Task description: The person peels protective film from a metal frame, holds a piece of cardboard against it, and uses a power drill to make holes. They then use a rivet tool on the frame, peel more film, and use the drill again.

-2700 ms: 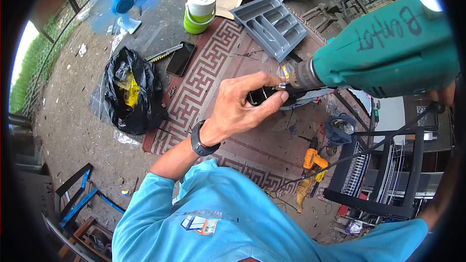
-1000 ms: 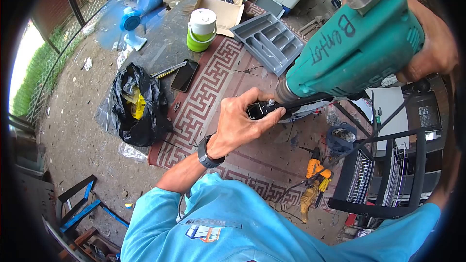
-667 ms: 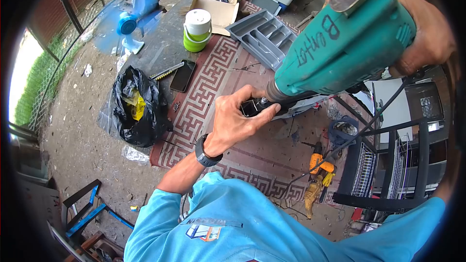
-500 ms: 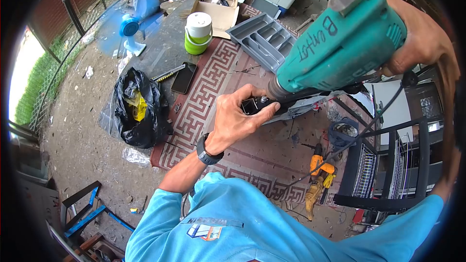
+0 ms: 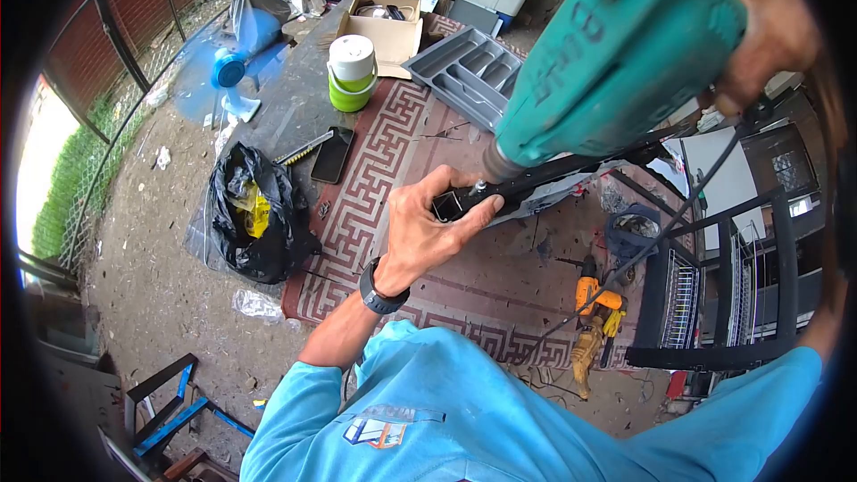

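Note:
My left hand (image 5: pixel 428 228), with a dark watch at the wrist, grips the end of a black square tube (image 5: pixel 553 174) between thumb and fingers. My right hand (image 5: pixel 768 22) is wrapped round the handle of a teal power drill (image 5: pixel 616 62) at the upper right. The drill's nose points down to the left, and a small metal tip (image 5: pixel 479 186) shows below it at the tube, close to my left fingers. Part of the tube is hidden behind the drill.
A patterned mat (image 5: pixel 357 205) lies beneath. On it are a grey cutlery tray (image 5: pixel 469 76) and an orange drill (image 5: pixel 594 295). Leftward are a green jug (image 5: pixel 352 76), a phone (image 5: pixel 332 155), a black bag (image 5: pixel 259 241) and a fan (image 5: pixel 228 71). Black frames (image 5: pixel 714 357) stand right; a cable hangs across.
The teal drill and my right hand have moved slightly up and left, and the drill is more blurred. My left hand has shifted slightly left with the tube end. The whole view has tilted a little.

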### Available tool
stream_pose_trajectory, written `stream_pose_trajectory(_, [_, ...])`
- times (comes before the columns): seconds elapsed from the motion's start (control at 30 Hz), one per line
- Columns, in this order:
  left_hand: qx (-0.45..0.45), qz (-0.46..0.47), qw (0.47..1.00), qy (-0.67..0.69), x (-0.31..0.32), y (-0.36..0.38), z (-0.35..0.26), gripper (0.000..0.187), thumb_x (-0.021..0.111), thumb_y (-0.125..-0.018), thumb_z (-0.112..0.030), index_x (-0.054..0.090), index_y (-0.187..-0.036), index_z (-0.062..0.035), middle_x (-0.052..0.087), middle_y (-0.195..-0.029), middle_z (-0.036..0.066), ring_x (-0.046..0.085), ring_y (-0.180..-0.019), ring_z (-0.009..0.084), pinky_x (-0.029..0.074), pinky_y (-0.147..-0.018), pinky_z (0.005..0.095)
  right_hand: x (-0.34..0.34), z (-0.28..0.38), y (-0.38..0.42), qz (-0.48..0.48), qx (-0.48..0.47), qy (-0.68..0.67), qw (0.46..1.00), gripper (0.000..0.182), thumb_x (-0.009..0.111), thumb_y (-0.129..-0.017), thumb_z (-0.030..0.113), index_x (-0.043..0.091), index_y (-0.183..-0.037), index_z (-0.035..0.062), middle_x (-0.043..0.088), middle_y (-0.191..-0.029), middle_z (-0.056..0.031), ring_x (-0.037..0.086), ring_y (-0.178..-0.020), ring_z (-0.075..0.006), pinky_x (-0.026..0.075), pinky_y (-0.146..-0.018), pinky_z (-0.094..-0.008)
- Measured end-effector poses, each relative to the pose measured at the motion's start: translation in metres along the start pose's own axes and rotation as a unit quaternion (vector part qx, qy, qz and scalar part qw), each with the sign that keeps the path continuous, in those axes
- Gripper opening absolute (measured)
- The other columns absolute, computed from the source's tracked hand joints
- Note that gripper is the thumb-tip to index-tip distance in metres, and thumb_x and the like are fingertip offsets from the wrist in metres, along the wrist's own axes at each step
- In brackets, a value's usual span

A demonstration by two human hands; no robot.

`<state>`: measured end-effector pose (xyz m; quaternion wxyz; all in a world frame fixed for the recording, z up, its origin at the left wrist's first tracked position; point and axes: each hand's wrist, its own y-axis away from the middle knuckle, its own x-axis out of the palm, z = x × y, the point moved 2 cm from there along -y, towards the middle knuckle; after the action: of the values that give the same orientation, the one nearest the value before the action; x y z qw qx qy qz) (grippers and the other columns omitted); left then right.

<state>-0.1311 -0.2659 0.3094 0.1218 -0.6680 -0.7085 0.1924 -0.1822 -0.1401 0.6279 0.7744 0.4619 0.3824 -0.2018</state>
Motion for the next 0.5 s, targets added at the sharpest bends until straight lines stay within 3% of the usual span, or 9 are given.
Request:
stream_pose_trajectory(0.03, [-0.001, 0.001, 1.0, 0.0, 0.001, -0.003, 0.003, 0.025, 0.08, -0.071, -0.019, 0.063, -0.075, -0.0008, 0.064, -0.065, 0.004, 0.057, -0.057, 0.007, 0.042, -0.052, 0.0219, -0.005, 0.002, 0.002, 0.053, -0.016, -0.061, 0.997, 0.052, 0.076, -0.07, -0.001, 0.052, -0.115, -0.0104, 0.066, -0.093, -0.0178, 0.065, -0.087, -0.0218, 0.054, -0.072, -0.0332])
stream_pose_trajectory(0.13, [-0.023, 0.028, 0.999, 0.03, 0.0, -0.003, 0.004, 0.025, 0.078, -0.072, -0.016, 0.067, -0.087, 0.0011, 0.07, -0.081, 0.009, 0.064, -0.073, 0.0118, 0.048, -0.07, 0.025, -0.004, -0.001, 0.012, 0.017, 0.027, -0.031, 0.999, 0.053, 0.076, -0.068, -0.002, 0.052, -0.115, -0.0102, 0.066, -0.093, -0.0182, 0.065, -0.087, -0.0219, 0.054, -0.072, -0.0331])
stream_pose_trajectory(0.23, [0.002, 0.031, 0.998, 0.053, 0.001, -0.007, 0.007, 0.027, 0.078, -0.071, -0.015, 0.067, -0.09, 0.0011, 0.069, -0.081, 0.009, 0.064, -0.073, 0.0118, 0.048, -0.069, 0.0257, -0.004, -0.002, 0.025, -0.007, 0.051, -0.019, 0.999, 0.054, 0.077, -0.067, -0.003, 0.052, -0.115, -0.01, 0.066, -0.094, -0.0185, 0.065, -0.087, -0.0219, 0.054, -0.072, -0.0331])
stream_pose_trajectory(0.27, [0.046, 0.021, 0.998, 0.035, 0.001, -0.008, 0.006, 0.024, 0.075, -0.074, -0.017, 0.066, -0.089, -0.001, 0.07, -0.078, 0.008, 0.063, -0.064, 0.0104, 0.049, -0.058, 0.0245, -0.003, -0.004, 0.027, -0.011, 0.052, -0.019, 0.998, 0.055, 0.077, -0.067, -0.003, 0.052, -0.115, -0.0099, 0.066, -0.094, -0.0186, 0.065, -0.087, -0.0219, 0.054, -0.072, -0.0331])
stream_pose_trajectory(0.5, [0.054, 0.024, 0.997, 0.044, 0.0, -0.011, 0.003, 0.026, 0.074, -0.075, -0.015, 0.068, -0.098, -0.0058, 0.069, -0.076, 0.008, 0.063, -0.063, 0.0104, 0.049, -0.059, 0.0237, 0.004, -0.012, 0.012, -0.018, 0.046, -0.024, 0.998, 0.058, 0.078, -0.064, -0.006, 0.053, -0.115, -0.0094, 0.066, -0.096, -0.0194, 0.064, -0.087, -0.022, 0.054, -0.072, -0.0329])
